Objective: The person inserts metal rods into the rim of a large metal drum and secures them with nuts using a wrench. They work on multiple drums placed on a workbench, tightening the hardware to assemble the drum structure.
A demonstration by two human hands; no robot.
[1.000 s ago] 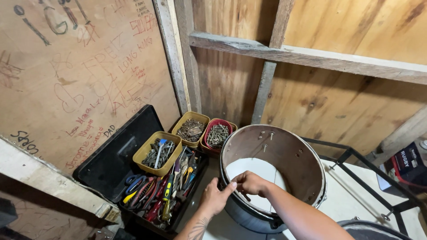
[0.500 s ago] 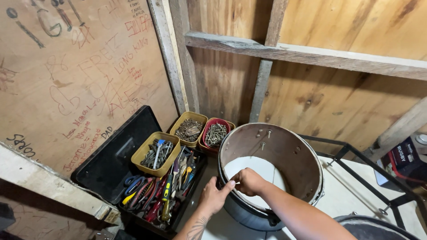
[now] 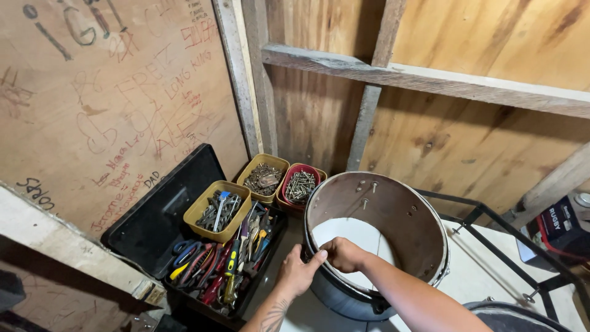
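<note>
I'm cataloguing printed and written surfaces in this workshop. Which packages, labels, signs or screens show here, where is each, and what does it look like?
Red and black box with white lettering: far right edge, beside the black metal frame, partly cut off.
Plywood wall panel with handwritten scrawl: upper left, tan board marked in red and black, above the open black toolbox.
No screens or signs in view.

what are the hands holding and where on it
Both the left hand and right hand grip the drum shell at its near rim.
</note>
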